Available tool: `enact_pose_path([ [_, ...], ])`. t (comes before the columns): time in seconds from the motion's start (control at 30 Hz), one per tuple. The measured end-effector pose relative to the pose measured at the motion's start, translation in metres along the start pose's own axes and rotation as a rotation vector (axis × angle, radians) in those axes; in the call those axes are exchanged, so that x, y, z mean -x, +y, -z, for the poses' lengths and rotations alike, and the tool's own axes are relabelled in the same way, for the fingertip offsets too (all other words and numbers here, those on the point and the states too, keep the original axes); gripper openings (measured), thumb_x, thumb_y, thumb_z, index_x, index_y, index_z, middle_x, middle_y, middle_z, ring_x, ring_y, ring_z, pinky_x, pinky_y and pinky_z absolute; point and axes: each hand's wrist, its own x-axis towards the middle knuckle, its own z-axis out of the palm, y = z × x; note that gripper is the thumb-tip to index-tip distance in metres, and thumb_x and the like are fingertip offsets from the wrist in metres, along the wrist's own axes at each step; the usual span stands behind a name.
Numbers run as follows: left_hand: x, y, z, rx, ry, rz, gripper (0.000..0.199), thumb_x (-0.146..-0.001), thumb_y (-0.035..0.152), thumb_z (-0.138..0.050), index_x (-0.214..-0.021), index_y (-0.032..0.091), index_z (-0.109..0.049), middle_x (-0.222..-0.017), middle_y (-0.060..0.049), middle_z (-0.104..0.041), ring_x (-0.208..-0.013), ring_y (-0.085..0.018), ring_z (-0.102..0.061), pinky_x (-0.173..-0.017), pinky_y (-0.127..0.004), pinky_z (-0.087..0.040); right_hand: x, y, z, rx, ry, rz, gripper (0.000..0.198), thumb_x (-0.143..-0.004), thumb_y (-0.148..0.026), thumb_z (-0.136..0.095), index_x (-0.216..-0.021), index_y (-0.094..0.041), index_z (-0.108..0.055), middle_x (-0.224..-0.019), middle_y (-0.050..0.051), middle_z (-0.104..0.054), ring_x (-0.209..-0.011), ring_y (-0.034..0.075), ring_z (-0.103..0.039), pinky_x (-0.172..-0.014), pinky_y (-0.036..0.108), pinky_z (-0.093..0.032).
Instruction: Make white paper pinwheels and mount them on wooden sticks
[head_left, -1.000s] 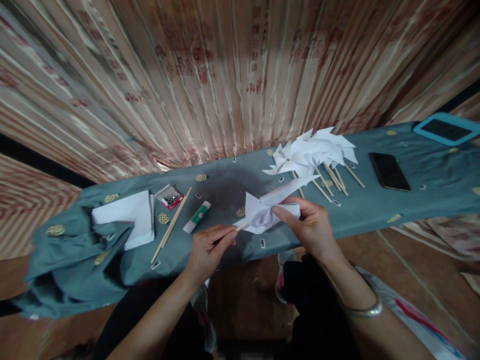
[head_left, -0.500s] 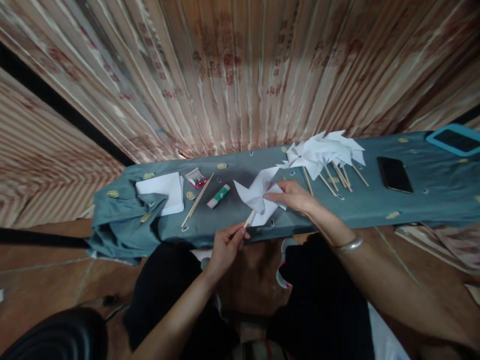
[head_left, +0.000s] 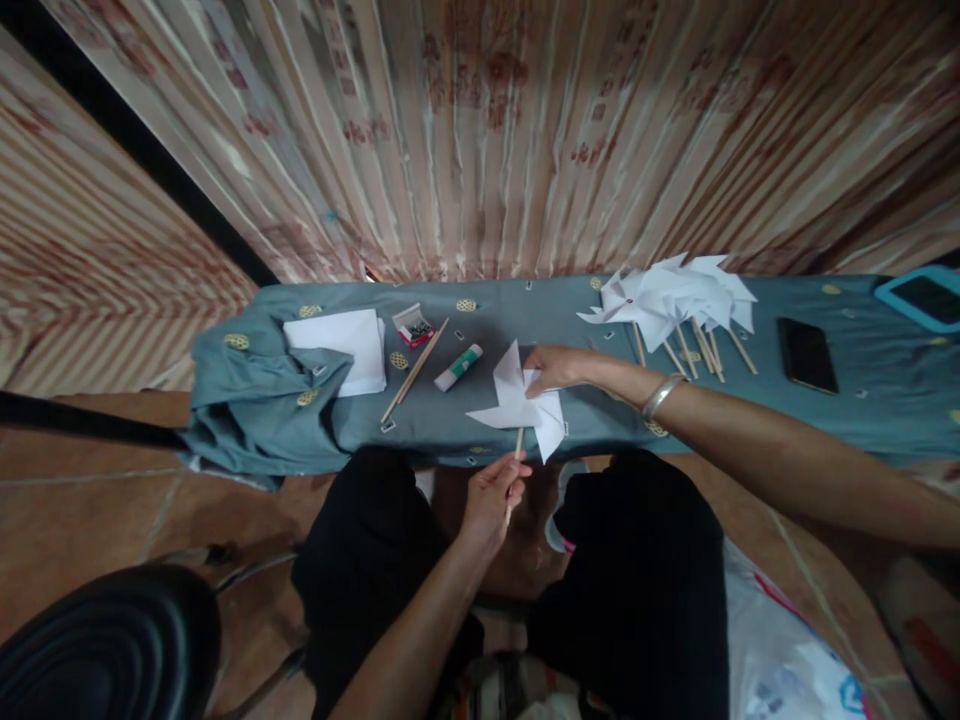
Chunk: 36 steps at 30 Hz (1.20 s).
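A white paper pinwheel (head_left: 514, 402) on a thin wooden stick is held over the front edge of the cloth-covered bench. My left hand (head_left: 493, 492) is closed around the stick (head_left: 519, 442), below the paper blades. At the upper right of the pinwheel, my right hand (head_left: 559, 370) pinches the paper close to its centre; the fingertips are partly hidden behind a blade. To the left lie a glue stick (head_left: 458, 368), two loose wooden sticks (head_left: 415, 371) and a small open box of pins (head_left: 413, 326).
Finished pinwheels (head_left: 671, 300) lie heaped at the back right, sticks toward me. Beyond them are a black phone (head_left: 807, 355) and a blue-framed tablet (head_left: 892, 293). White paper sheets (head_left: 360, 350) rest on the left. A black stool (head_left: 112, 645) stands at lower left.
The pinwheel has turned in my hands, and its stick now points more nearly straight toward me. My right hand has shifted on the blades. The camera view has shifted slightly.
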Motion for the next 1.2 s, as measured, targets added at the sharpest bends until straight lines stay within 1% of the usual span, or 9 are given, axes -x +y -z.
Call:
enact_pose_path([
  [0.17,-0.007,-0.012,0.002,0.047,0.012,0.028,0.049,-0.043,0.036,-0.091,-0.08,0.009,-0.075,-0.063,-0.004,-0.066,-0.043,-0.001,-0.037,-0.042,-0.019,-0.016,-0.006,0.003,-0.003,0.075,-0.06,-0.018,0.02,-0.066,-0.027,-0.07,-0.082,-0.015,-0.077,-0.077,0.004,-0.073,-0.072,0.018,-0.063,-0.058,0.023,-0.041],
  [0.3,-0.01,-0.017,0.003,0.068,0.007,0.048,0.046,-0.046,0.034,-0.091,-0.081,0.009,-0.075,-0.065,-0.005,-0.066,-0.043,0.0,-0.037,-0.042,-0.018,-0.017,-0.009,0.009,-0.005,0.099,-0.099,-0.003,0.023,-0.069,-0.029,-0.069,-0.086,-0.015,-0.077,-0.081,0.004,-0.075,-0.072,0.018,-0.064,-0.059,0.023,-0.042],
  [0.53,-0.009,-0.015,0.0,0.169,0.0,0.157,0.046,-0.041,0.029,-0.093,-0.078,0.009,-0.075,-0.064,-0.004,-0.065,-0.044,0.001,-0.039,-0.04,-0.014,-0.017,-0.009,0.012,-0.004,0.096,-0.117,0.045,0.022,-0.072,-0.031,-0.069,-0.085,-0.015,-0.076,-0.08,0.004,-0.074,-0.071,0.017,-0.064,-0.061,0.023,-0.042],
  [0.7,-0.009,-0.014,-0.003,0.205,-0.004,0.174,0.036,-0.047,0.02,-0.091,-0.077,0.007,-0.075,-0.062,-0.003,-0.063,-0.044,0.001,-0.036,-0.04,-0.013,-0.019,-0.007,0.012,-0.004,0.096,-0.117,0.033,0.022,-0.073,-0.031,-0.069,-0.085,-0.015,-0.075,-0.08,0.004,-0.073,-0.071,0.017,-0.064,-0.06,0.023,-0.042],
  [0.83,-0.008,-0.012,-0.005,0.21,0.01,0.183,0.034,-0.048,0.019,-0.09,-0.076,0.007,-0.075,-0.061,-0.003,-0.063,-0.044,0.001,-0.036,-0.04,-0.013,-0.02,-0.009,0.013,-0.003,0.105,-0.11,0.049,0.023,-0.072,-0.032,-0.07,-0.086,-0.016,-0.075,-0.077,0.004,-0.072,-0.07,0.017,-0.064,-0.059,0.023,-0.042],
  [0.97,-0.007,-0.011,-0.006,0.198,0.022,0.189,0.029,-0.053,0.016,-0.088,-0.078,0.007,-0.075,-0.062,-0.003,-0.062,-0.045,0.001,-0.037,-0.04,-0.013,-0.019,-0.012,0.015,-0.003,0.126,-0.119,0.071,0.025,-0.072,-0.035,-0.07,-0.086,-0.016,-0.076,-0.076,0.004,-0.072,-0.07,0.018,-0.064,-0.058,0.024,-0.042],
  [1.03,-0.006,-0.011,-0.006,0.199,0.023,0.19,0.031,-0.051,0.017,-0.089,-0.078,0.007,-0.075,-0.062,-0.003,-0.062,-0.045,0.001,-0.038,-0.04,-0.012,-0.02,-0.013,0.015,-0.002,0.132,-0.126,0.083,0.026,-0.072,-0.036,-0.07,-0.088,-0.016,-0.076,-0.078,0.005,-0.073,-0.072,0.019,-0.065,-0.06,0.024,-0.043],
  [1.2,-0.008,-0.012,-0.005,0.216,0.027,0.191,0.045,-0.038,0.024,-0.094,-0.076,0.007,-0.075,-0.06,-0.003,-0.063,-0.043,0.002,-0.038,-0.039,-0.011,-0.02,-0.014,0.012,-0.002,0.18,-0.136,0.081,0.028,-0.073,-0.035,-0.071,-0.093,-0.015,-0.076,-0.083,0.007,-0.074,-0.077,0.021,-0.067,-0.066,0.027,-0.044],
])
